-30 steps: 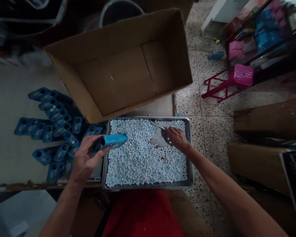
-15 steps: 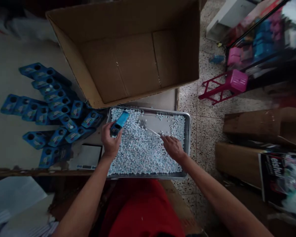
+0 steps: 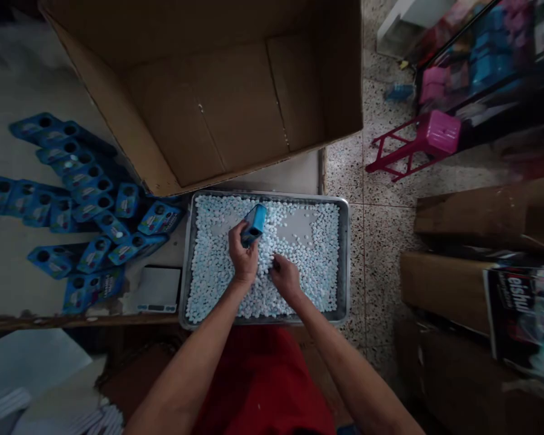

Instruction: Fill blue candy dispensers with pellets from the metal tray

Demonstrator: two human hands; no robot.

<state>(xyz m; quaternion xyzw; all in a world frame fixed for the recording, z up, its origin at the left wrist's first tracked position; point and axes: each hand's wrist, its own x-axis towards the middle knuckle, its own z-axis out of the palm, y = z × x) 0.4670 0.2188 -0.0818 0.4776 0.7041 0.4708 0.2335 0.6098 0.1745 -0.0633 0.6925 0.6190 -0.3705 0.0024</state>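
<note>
My left hand (image 3: 243, 257) is wrapped round a small blue box (image 3: 255, 222), held tilted above the tray with a dark opening on its near end. Below it, a metal tray (image 3: 344, 260) is spread with small round white and pale-blue pellets (image 3: 217, 278). My right hand (image 3: 285, 278) is closed low over the pellets, just right of and nearer than the box. The spoon with a thin metal handle seen in it half a second ago is now hidden by the fingers and pellets.
Several blue boxes with round holes (image 3: 95, 175) lie clustered on the table's left. A flat scale (image 3: 158, 289) sits beside the tray. A large open carton (image 3: 231, 103) stands behind it. Right of the table are a pink stool (image 3: 437, 133) and brown cartons (image 3: 448, 290) on the floor.
My left hand has carried the blue box rightward over the tray's middle. My right hand has moved left, close to the box. The pellets have shifted, baring a patch at the tray's upper left.
</note>
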